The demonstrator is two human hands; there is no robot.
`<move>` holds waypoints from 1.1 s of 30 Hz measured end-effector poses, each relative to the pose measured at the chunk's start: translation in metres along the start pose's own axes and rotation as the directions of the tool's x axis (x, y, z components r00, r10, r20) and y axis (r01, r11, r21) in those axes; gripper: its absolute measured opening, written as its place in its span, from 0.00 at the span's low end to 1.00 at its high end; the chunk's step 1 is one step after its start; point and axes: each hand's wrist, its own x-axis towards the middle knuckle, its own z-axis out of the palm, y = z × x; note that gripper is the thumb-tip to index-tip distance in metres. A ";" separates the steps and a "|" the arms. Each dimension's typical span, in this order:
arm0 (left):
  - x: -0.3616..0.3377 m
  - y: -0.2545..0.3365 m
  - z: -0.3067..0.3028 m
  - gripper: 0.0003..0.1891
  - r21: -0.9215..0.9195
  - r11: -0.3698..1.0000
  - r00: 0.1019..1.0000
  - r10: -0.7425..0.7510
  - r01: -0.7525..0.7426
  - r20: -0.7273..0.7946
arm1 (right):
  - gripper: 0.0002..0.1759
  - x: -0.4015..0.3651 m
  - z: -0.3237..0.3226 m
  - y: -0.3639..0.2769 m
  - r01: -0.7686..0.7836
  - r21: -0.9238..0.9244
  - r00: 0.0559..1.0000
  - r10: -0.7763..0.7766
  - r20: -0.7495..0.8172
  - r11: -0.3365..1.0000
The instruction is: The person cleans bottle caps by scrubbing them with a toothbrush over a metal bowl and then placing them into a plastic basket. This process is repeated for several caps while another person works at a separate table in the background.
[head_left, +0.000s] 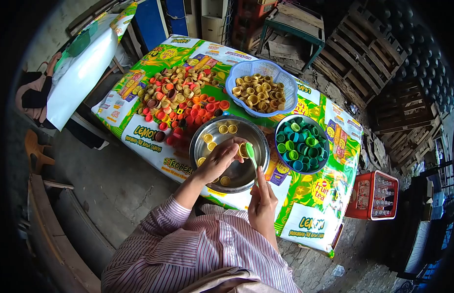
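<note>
From my remote station, I found the left hand (pixel 222 157) covering part of the yellow cap (pixel 243 150); bristle contact was too small to confirm. The right hand (pixel 262 201) concealed the lower handle of the green brush (pixel 251 155). I recorded the steel bowl (pixel 242 182) as partly obscured, the striped shirt (pixel 212 249) as cut off below.

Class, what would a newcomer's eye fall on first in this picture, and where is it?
Probably the loose heap of red and tan round caps, left of centre on the brightly printed plastic cover. Then, over the round metal bowl, the right hand holds a slim green brush to a round yellow cap in the left hand.
</note>
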 end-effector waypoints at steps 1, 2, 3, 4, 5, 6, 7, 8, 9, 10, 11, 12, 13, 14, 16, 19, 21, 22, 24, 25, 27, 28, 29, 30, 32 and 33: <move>0.001 0.002 0.001 0.17 0.002 1.000 1.000 0.000 -0.001 0.004 | 0.30 0.000 0.001 0.000 0.022 -0.021 1.000 -0.023 -0.010 1.000; 0.002 0.004 0.004 0.18 -0.059 0.998 0.999 0.037 -0.035 0.028 | 0.30 0.000 0.000 0.000 0.023 -0.021 1.000 -0.023 -0.014 1.000; 0.003 0.008 0.008 0.19 -0.122 0.990 0.996 0.074 -0.067 0.049 | 0.30 -0.001 -0.001 -0.001 0.040 -0.054 0.999 -0.042 -0.026 0.998; 0.004 0.009 0.011 0.19 -0.122 0.990 0.996 0.076 -0.069 0.052 | 0.31 -0.001 -0.002 -0.001 0.059 -0.086 0.997 -0.062 -0.036 0.995; 0.004 0.011 0.013 0.19 -0.159 0.984 0.995 0.093 -0.086 0.042 | 0.31 0.000 -0.001 0.000 0.061 -0.087 0.997 -0.064 -0.038 0.994; 0.004 0.012 0.015 0.20 -0.196 0.975 0.994 0.109 -0.101 0.030 | 0.31 0.000 0.000 0.001 0.080 -0.084 0.995 -0.084 -0.056 0.993; 0.003 0.014 0.017 0.20 -0.194 0.976 0.994 0.108 -0.100 0.032 | 0.32 -0.001 0.002 0.001 0.098 -0.082 0.992 -0.104 -0.073 0.992; 0.004 0.015 0.020 0.19 -0.237 0.964 0.992 0.127 -0.117 0.025 | 0.32 -0.001 0.002 0.000 0.099 -0.081 0.992 -0.105 -0.076 0.992; 0.004 0.017 0.021 0.19 -0.280 0.951 0.989 0.145 -0.134 0.018 | 0.32 -0.001 0.002 -0.002 0.099 -0.049 0.992 -0.102 -0.068 0.994; 0.005 0.019 0.022 0.19 -0.281 0.950 0.989 0.146 -0.134 0.022 | 0.32 0.000 0.002 -0.004 0.099 -0.017 0.993 -0.100 -0.061 0.995; 0.005 0.022 0.022 0.19 -0.261 0.955 0.989 0.149 -0.138 0.023 | 0.32 0.000 0.001 -0.005 0.099 -0.019 0.993 -0.100 -0.063 0.995; 0.005 0.023 0.022 0.19 -0.242 0.960 0.988 0.152 -0.143 0.022 | 0.33 0.000 0.001 -0.006 0.097 0.017 0.994 -0.096 -0.059 0.995; 0.006 0.023 0.022 0.19 -0.242 0.960 0.988 0.153 -0.144 0.020 | 0.33 0.001 0.001 -0.007 0.095 0.055 0.994 -0.092 -0.053 0.994; 0.007 0.023 0.023 0.19 -0.199 0.962 0.981 0.192 -0.188 0.003 | 0.33 0.000 0.002 -0.008 0.096 0.056 0.994 -0.093 -0.050 0.994; 0.009 0.021 0.025 0.20 -0.156 0.961 0.973 0.230 -0.230 -0.013 | 0.34 -0.001 0.003 -0.009 0.047 0.111 0.999 -0.046 -0.012 0.993; 0.009 0.018 0.026 0.19 -0.183 0.920 0.938 0.343 -0.347 -0.055 | 0.35 -0.003 0.006 -0.009 0.034 0.216 0.999 -0.033 -0.007 0.976; 0.007 0.017 0.024 0.17 -0.133 0.937 0.946 0.320 -0.324 -0.053 | 0.34 -0.002 0.005 -0.009 0.046 0.173 0.999 -0.044 -0.016 0.984; 0.006 0.019 0.023 0.17 -0.133 0.937 0.946 0.320 -0.324 -0.056 | 0.34 -0.001 0.004 -0.009 0.059 0.129 0.998 -0.056 -0.026 0.990; 0.002 0.022 0.023 0.15 -0.089 0.977 0.976 0.181 -0.192 -0.124 | 0.33 0.000 0.001 -0.009 0.071 0.079 0.997 -0.069 -0.027 0.994; 0.002 0.016 0.016 0.16 0.018 0.982 0.977 0.189 -0.188 -0.102 | 0.32 0.001 0.000 -0.008 0.081 0.027 0.996 -0.081 -0.030 0.996; 0.006 0.017 0.018 0.17 0.042 0.988 0.982 0.153 -0.149 -0.107 | 0.31 0.002 -0.002 -0.006 0.070 0.000 0.997 -0.070 -0.028 0.998; 0.007 0.020 0.019 0.19 0.066 0.992 0.987 0.118 -0.111 -0.112 | 0.30 0.003 -0.002 -0.005 0.059 -0.028 0.998 -0.059 -0.026 0.998; 0.007 0.023 0.021 0.19 0.067 0.991 0.987 0.119 -0.112 -0.111 | 0.30 0.003 -0.002 -0.005 0.060 -0.028 0.998 -0.060 -0.027 0.998; 0.008 0.027 0.023 0.20 -0.009 0.996 0.991 0.088 -0.089 -0.102 | 0.30 0.003 -0.001 -0.005 0.055 -0.028 0.998 -0.056 -0.030 0.998; 0.007 0.028 0.025 0.21 -0.087 0.994 0.995 0.054 -0.062 -0.089 | 0.30 0.002 -0.001 -0.004 0.047 -0.030 0.998 -0.048 -0.033 0.998; 0.005 0.027 0.024 0.21 -0.173 0.983 0.998 0.070 -0.069 -0.003 | 0.30 0.002 -0.002 -0.002 0.047 -0.018 0.998 -0.048 -0.046 0.999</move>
